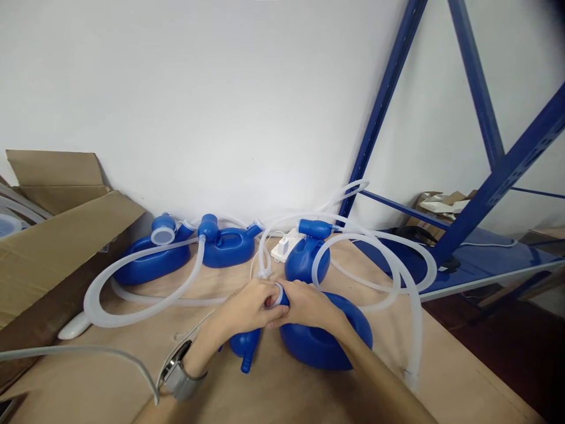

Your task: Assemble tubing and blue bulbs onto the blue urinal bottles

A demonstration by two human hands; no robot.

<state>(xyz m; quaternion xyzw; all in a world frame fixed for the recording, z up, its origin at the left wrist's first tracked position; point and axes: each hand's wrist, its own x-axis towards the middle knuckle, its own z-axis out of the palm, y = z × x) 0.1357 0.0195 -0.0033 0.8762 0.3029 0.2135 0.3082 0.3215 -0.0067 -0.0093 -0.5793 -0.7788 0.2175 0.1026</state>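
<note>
My right hand (309, 306) grips the neck of a blue plastic bottle (326, 344) that lies on the cardboard-covered table (441, 377). My left hand (251, 306), with a watch on its wrist, holds a white ring-shaped cap (277, 293) at that neck's mouth. A small blue funnel piece (245, 347) lies just under my left hand. A translucent corrugated hose (408, 294) loops from the right side over toward the bottles.
Three more blue bottles (152, 259) (227, 246) (304, 259) with hoses (132, 294) lie toward the wall. A white power adapter (285, 246) sits between them. An open cardboard box (57, 235) stands left. A blue metal rack (485, 176) and its shelf (485, 259) stand right.
</note>
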